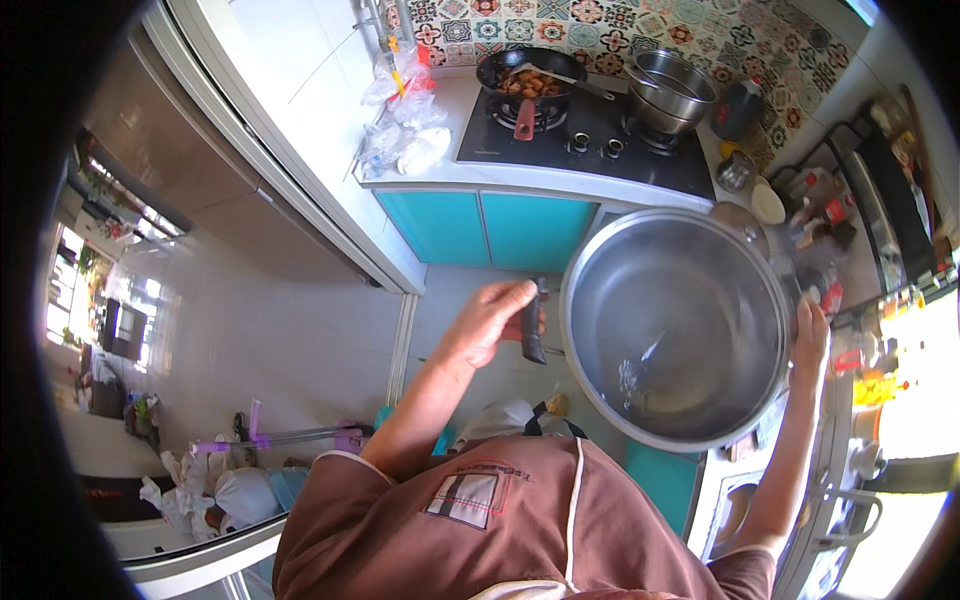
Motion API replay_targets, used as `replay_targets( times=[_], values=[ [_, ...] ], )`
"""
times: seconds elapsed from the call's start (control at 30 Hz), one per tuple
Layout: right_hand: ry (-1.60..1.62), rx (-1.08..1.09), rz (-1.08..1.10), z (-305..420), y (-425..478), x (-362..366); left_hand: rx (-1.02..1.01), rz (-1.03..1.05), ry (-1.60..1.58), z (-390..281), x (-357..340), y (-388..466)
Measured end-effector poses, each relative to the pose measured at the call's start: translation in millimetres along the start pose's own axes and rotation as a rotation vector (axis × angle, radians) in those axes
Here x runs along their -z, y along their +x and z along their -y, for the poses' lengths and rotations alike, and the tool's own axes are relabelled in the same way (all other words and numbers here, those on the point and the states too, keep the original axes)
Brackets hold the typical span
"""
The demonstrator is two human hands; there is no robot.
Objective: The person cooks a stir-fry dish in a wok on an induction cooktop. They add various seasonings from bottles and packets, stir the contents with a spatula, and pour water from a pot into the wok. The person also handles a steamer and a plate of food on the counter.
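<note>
Held up in front of me is a large, deep metal pot (675,322), its opening facing my view. Bright glints at the bottom look like a little water. My left hand (499,319) is closed around the pot's dark side handle (532,326), which stands off the wall on thin metal brackets. On the opposite side my right hand (810,345) grips the pot at its edge; the handle there is mostly hidden. Faint vapour drifts near the pot's upper right.
A wok (531,75) with browned food and a slotted turner (570,79) sits on the black gas hob (480,142). Stacked steel pots (667,97) stand on the right burner. Plastic bags (412,127) lie on the left counter. A sink (716,525) is at lower right.
</note>
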State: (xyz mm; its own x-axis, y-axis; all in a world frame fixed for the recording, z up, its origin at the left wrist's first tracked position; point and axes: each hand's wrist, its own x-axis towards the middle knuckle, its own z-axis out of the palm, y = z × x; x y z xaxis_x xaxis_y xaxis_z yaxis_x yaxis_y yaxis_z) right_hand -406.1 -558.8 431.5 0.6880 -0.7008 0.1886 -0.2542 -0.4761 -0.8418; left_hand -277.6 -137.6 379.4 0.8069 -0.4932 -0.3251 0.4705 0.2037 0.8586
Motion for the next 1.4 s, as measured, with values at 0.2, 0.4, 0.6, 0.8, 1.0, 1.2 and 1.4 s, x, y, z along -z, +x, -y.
replay_targets(
  times=[0.2, 0.4, 0.6, 0.8, 1.0, 1.2, 1.4],
  values=[
    [-0.188, 0.272, 0.219, 73, 142, -85, -0.072, -0.089, -0.188, -54, 22, 63],
    [0.04, 0.157, 0.402, 118, 268, -187, -0.068, 0.042, -0.364, -107, 66, 139],
    [-0.124, 0.134, 0.388, 156, 351, -278, 0.023, 0.178, -0.384, -158, 106, 214],
    [0.029, -0.049, 0.325, 176, 405, -366, 0.134, 0.219, -0.434, -192, 152, 295],
    [-0.109, -0.027, 0.401, 187, 462, -418, 0.151, 0.202, -0.483, -205, 184, 354],
    [-0.14, -0.015, 0.508, 194, 508, -455, 0.152, 0.174, -0.565, -211, 201, 387],
    [-0.266, 0.139, 0.565, 210, 525, -486, 0.173, 0.171, -0.629, -214, 211, 401]
  ],
)
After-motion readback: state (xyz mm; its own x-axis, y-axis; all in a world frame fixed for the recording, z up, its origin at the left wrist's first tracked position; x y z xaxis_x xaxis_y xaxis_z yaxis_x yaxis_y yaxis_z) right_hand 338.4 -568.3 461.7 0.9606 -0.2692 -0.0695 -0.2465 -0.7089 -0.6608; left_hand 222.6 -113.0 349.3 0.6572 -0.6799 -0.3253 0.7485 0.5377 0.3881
